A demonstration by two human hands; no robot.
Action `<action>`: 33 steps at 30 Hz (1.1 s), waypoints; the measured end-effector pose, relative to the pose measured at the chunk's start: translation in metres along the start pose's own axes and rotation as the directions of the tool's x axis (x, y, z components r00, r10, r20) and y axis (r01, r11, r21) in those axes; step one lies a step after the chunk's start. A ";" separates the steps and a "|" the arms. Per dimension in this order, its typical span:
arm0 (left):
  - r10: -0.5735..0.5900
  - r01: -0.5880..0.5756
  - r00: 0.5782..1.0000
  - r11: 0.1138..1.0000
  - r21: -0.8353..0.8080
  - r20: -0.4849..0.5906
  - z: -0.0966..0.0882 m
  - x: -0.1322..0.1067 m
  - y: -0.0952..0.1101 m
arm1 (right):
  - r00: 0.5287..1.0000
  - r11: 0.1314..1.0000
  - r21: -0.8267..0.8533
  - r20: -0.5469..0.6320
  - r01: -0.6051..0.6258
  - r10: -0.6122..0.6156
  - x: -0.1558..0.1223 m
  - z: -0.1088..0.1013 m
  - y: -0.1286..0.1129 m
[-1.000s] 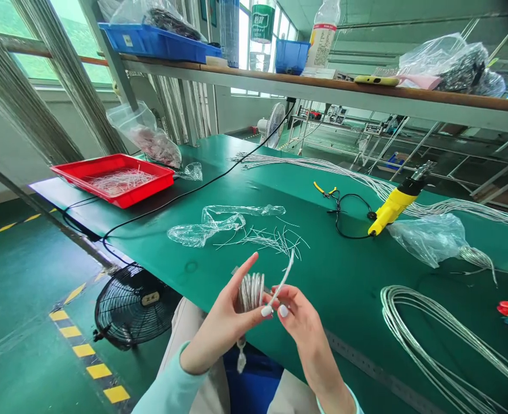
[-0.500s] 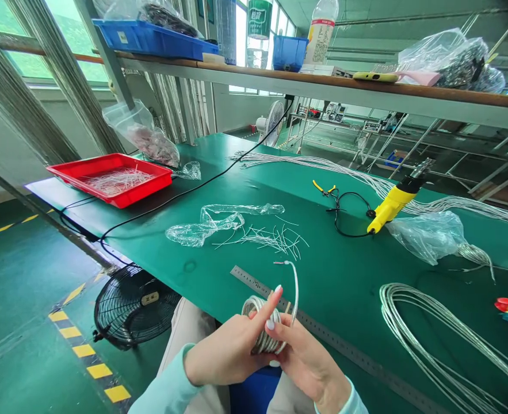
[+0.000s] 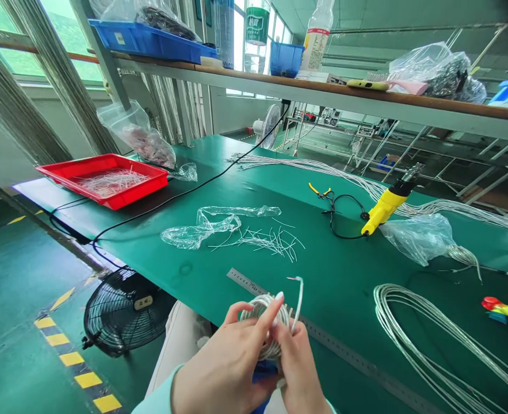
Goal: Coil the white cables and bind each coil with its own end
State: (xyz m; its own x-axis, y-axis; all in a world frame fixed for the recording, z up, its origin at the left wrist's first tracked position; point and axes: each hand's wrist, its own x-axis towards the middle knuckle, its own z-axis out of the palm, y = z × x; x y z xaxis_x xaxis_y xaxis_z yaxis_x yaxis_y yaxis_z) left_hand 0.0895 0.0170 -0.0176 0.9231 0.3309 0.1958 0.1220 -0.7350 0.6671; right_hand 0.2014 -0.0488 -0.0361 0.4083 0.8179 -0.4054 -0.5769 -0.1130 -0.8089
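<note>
A small coil of silvery-white cable (image 3: 258, 310) is gripped between both hands above the table's front edge. My left hand (image 3: 232, 356) wraps its left side, with the index finger stretched across the top. My right hand (image 3: 299, 362) pinches the right side, thumb against the windings. One cable end (image 3: 300, 290) sticks up out of the coil, with a small metal tip bent to the left. A steel ruler (image 3: 331, 342) lies on the table just behind and right of the hands.
Cut wire pieces (image 3: 266, 241) and a crumpled clear bag (image 3: 188, 234) lie mid-table. A red tray (image 3: 107, 198) stands left. Right are a yellow heat gun (image 3: 383, 210), yellow-handled pliers (image 3: 320, 191), a bagged bundle (image 3: 426, 236) and a long cable loop (image 3: 413, 333). A shelf (image 3: 236, 77) spans above.
Both hands have shifted slightly lower with the coil, and the left fingers now curl over its top. The view has turned a little to the right.
</note>
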 end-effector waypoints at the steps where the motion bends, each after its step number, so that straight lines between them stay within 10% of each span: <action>1: -0.055 0.055 0.998 0.998 0.009 -0.003 -0.001 0.000 0.005 | 0.999 0.999 -0.021 0.020 0.033 -0.033 0.000 0.000 0.003; 6: -0.103 0.103 0.994 0.995 0.011 -0.020 0.002 0.002 0.012 | 0.985 0.991 0.027 0.109 0.130 -0.132 -0.002 0.000 0.014; 12: -0.225 0.203 0.973 0.935 -0.291 -0.046 0.004 0.001 -0.005 | 0.951 0.982 0.173 0.308 -0.078 0.021 -0.005 -0.001 0.006; 17: -0.467 0.248 0.882 0.347 -0.904 0.062 -0.001 0.001 -0.021 | 0.876 0.969 0.179 0.478 -0.171 0.066 -0.010 -0.009 -0.016; 22: -0.689 -0.011 0.714 0.168 -0.986 -0.125 -0.015 -0.005 -0.026 | 0.954 0.998 -0.058 0.299 0.010 0.008 -0.009 -0.029 -0.027; 26: -0.667 -0.011 0.742 0.090 -0.996 -0.069 -0.013 -0.009 -0.023 | 0.982 0.960 -0.256 0.179 0.110 -0.065 0.003 -0.032 -0.017; 33: -0.520 0.120 0.849 0.027 -0.992 0.088 0.006 -0.014 -0.020 | 0.912 0.987 -0.152 0.410 0.053 0.014 0.021 -0.005 -0.001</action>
State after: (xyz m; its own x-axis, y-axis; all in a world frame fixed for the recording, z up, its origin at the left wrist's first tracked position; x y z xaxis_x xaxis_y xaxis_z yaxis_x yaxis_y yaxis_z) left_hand 0.0766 0.0237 -0.0378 0.7530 0.6110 -0.2443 -0.2481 0.6074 0.7546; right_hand 0.2143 -0.0344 -0.0465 0.0745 0.9756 -0.2066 -0.4398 -0.1538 -0.8848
